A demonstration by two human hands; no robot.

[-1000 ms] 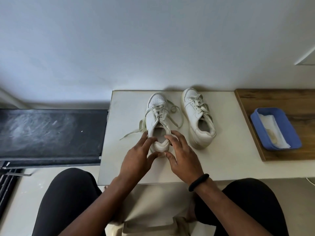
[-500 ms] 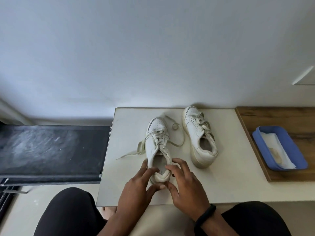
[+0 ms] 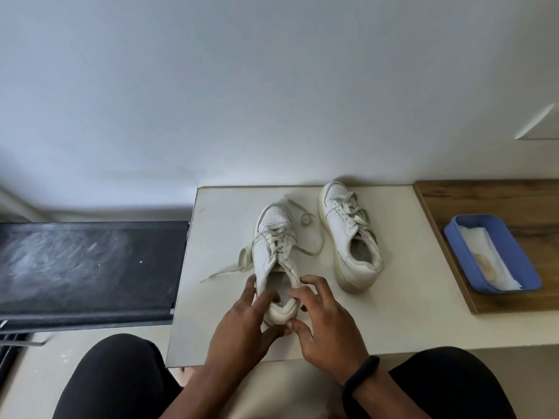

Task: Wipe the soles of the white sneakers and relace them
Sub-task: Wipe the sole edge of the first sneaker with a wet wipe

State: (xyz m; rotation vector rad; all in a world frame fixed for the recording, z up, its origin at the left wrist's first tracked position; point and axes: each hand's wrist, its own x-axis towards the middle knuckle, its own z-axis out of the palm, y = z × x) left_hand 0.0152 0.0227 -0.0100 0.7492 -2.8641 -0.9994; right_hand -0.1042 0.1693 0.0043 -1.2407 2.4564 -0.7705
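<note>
Two white sneakers are sitting on a pale table (image 3: 211,313), toes pointing away toward the wall (image 3: 272,86). Far left, a black panel (image 3: 87,267) is lying beside the table, edge to edge. Left sneaker (image 3: 273,252) is resting near the table's middle, laces loose, one lace end (image 3: 222,271) trailing off to its left, another looping out to its right. Left hand (image 3: 245,325) is wrapping the heel from the left side, thumb pressing at the collar, fingers curling under the back, so it is gripping the heel. Right hand (image 3: 325,319) is meeting it from the right, fingertips touching the collar and heel, also closing on the same shoe; a black band (image 3: 360,378) is sitting on that wrist. Right sneaker (image 3: 351,237) is lying well apart from both hands, laced, angled slightly, heel nearer the camera. Further right, a wooden board (image 3: 453,201) is butting against the table. A blue tray (image 3: 526,267) is sitting on the board, holding a white cloth (image 3: 484,255). Dark-trousered knees are showing at the bottom edge.
</note>
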